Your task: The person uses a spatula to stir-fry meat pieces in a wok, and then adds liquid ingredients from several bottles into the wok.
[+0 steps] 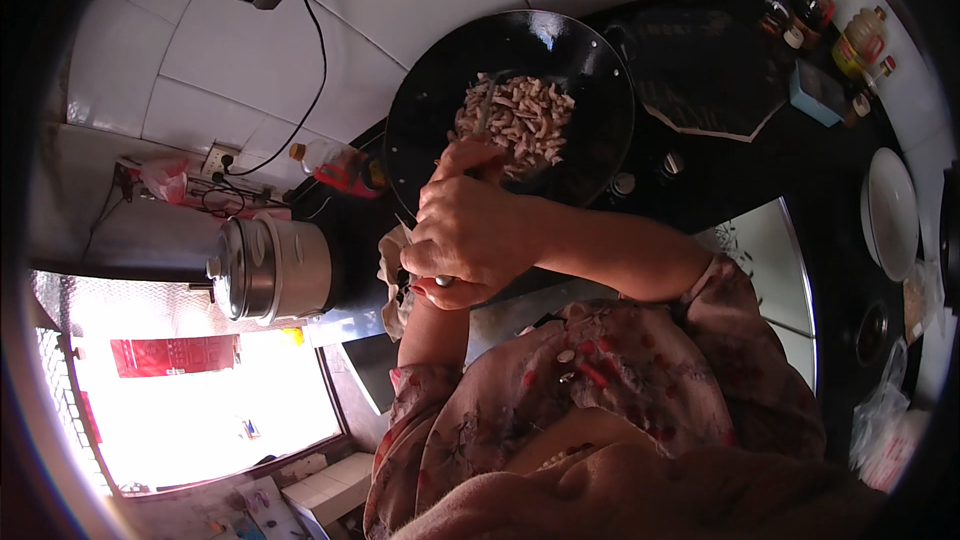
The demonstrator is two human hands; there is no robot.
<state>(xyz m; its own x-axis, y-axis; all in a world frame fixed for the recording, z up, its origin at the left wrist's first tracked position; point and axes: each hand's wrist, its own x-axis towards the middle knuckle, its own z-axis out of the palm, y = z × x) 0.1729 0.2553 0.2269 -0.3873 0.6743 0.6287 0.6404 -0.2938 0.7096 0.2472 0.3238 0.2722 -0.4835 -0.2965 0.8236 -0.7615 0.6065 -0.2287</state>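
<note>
A black wok (427, 105) sits on the stove before me, with a heap of small pale-brown meat strips (536, 120) at its middle. My right hand (472, 240) reaches across over the wok's near rim. It is closed around the handle of a metal spatula (487, 101), whose far end lies among the meat strips. My left forearm (433, 341) comes up beneath the right hand, which hides my left hand. Beside it, at the wok's near left edge, hangs a crumpled beige cloth (392, 281); whether my left hand holds it is hidden.
A rice cooker (300, 268) and an oil bottle (345, 169) stand left of the wok. Several sauce bottles (859, 41), a blue box (816, 94) and a white bowl (890, 214) are at right. Two stove knobs (672, 163) sit near the wok. A black cord (324, 67) hangs on the tiled wall.
</note>
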